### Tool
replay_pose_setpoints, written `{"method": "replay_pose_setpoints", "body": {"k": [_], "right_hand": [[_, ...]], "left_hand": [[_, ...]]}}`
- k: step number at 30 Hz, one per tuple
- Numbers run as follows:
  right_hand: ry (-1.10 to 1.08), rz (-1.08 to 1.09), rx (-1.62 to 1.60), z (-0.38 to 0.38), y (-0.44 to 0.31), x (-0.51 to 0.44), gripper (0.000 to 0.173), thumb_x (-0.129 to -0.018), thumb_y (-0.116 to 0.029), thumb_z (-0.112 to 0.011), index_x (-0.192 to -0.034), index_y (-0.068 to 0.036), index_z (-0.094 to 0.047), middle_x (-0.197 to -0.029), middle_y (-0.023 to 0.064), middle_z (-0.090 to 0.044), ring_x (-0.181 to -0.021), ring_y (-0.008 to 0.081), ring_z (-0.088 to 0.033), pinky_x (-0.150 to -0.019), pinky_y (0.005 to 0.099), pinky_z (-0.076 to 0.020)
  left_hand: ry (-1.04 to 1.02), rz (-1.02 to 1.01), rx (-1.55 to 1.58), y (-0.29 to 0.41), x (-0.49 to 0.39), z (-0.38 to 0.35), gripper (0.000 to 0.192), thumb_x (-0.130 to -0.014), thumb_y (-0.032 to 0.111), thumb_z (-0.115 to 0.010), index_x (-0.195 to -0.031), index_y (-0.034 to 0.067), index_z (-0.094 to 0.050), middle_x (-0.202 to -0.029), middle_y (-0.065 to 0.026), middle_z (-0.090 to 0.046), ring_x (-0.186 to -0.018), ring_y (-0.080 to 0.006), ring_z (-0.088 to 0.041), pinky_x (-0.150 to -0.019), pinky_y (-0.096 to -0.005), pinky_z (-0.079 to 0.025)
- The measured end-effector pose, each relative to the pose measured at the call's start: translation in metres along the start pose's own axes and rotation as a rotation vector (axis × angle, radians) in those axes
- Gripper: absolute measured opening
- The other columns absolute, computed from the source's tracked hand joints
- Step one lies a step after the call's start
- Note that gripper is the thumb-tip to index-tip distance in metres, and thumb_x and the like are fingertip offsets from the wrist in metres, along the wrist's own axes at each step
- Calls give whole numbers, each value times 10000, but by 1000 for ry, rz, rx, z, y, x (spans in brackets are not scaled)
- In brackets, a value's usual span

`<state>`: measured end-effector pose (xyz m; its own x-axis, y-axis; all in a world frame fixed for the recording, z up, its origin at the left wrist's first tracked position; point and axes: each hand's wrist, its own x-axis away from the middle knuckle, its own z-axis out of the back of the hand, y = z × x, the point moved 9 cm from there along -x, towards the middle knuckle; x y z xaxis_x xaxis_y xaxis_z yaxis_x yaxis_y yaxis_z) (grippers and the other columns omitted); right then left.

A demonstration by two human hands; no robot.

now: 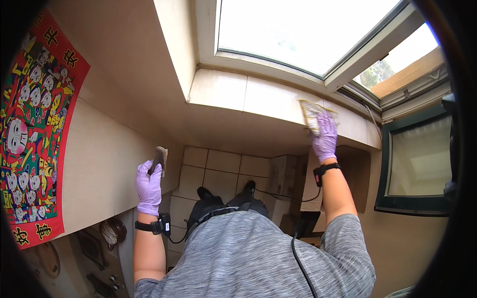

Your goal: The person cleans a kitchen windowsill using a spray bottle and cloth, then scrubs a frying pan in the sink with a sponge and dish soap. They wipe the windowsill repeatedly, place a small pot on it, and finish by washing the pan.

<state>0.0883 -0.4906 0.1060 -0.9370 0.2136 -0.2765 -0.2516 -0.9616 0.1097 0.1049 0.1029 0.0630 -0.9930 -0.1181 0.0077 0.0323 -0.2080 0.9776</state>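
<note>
In a thin purple glove, my left hand (149, 186) grips a brown-grey scrubbing sponge (160, 161) upright between thumb and fingers, in front of the wall. My right hand (325, 138), gloved alike, lies on a pale cloth with yellow edging (312, 113). The cloth rests on the white-tiled windowsill (274, 94), near its front edge, and looks slightly blurred. The right fingers are spread over the cloth; whether they grip it is hard to tell. Both wrists wear black straps with small devices and cables.
A white-framed window (268, 61) rises behind the sill, with an open green-framed sash (384, 167) at right. A red printed hanging (37, 141) covers part of the left wall. Below it are a stove (93, 253) and a dark pot (118, 229). Cardboard boxes (312, 182) stand beneath the sill.
</note>
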Motion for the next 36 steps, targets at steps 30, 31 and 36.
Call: {"method": "replay_pose_setpoints", "body": {"k": [30, 31, 36], "right_hand": [[-282, 389, -306, 20, -244, -66, 725, -958, -479, -384, -1514, -21, -298, -1598, 186, -218, -1492, 339, -155, -1215, 452, -96], [-364, 397, -294, 13, -260, -74, 721, -958, -475, -366, -1513, -19, -298, -1598, 186, -218, -1493, 340, -153, -1215, 451, -96], [-249, 373, -394, -14, -295, -127, 795, -920, -471, -392, -1529, 8, -216, -1604, 175, -209, -1498, 316, -146, -1224, 411, -81]], "left_hand": [[299, 78, -100, -20, 112, 61, 189, -871, 72, -728, -1007, 23, -607, -958, -9, -564, -874, -112, -554, -804, -283, -481], [274, 96, -83, -23, 112, 57, 190, -871, 71, -727, -1010, 23, -606, -960, -9, -565, -880, -111, -556, -810, -282, -480], [182, 136, -131, -37, 95, 28, 181, -880, 68, -715, -1016, 24, -604, -978, -8, -568, -909, -109, -561, -836, -276, -476]]}}
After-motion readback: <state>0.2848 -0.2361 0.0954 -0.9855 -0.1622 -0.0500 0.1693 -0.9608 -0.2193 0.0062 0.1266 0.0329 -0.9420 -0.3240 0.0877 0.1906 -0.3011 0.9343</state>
